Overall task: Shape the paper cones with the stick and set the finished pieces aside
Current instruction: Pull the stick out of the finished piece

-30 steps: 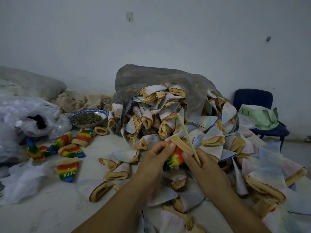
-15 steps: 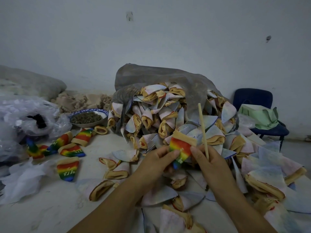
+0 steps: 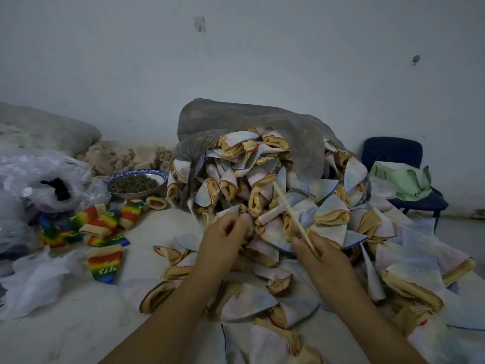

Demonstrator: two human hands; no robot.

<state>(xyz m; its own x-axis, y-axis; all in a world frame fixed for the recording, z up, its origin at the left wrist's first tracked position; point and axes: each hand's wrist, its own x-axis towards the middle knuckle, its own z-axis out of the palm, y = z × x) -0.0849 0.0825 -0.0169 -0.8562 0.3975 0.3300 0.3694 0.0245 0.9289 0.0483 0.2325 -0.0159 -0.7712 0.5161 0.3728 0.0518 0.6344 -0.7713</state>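
Observation:
My right hand [image 3: 322, 261] grips the lower end of a thin wooden stick [image 3: 288, 208], which slants up and left over the pile. My left hand [image 3: 223, 243] is blurred at the pile's near edge, fingers loosely curled, with no piece visible in it. A big heap of pale cones with tan rims [image 3: 262, 190] spills out of a grey bag [image 3: 236, 119] towards me. Rainbow-coloured finished cones [image 3: 105, 224] lie in a cluster at the left, one [image 3: 105, 266] lying apart nearer to me.
A blue-rimmed bowl [image 3: 136, 172] of dark bits stands left of the bag, beside beige stuffing [image 3: 123, 156]. Clear plastic bags [image 3: 39, 174] and white scraps [image 3: 34, 279] fill the far left. A blue chair [image 3: 391, 151] with a green bag [image 3: 404, 179] is at the right.
The rainbow cone that my left hand held is gone from it, and that hand has moved left to the pile's edge. The stick has tipped back to the left.

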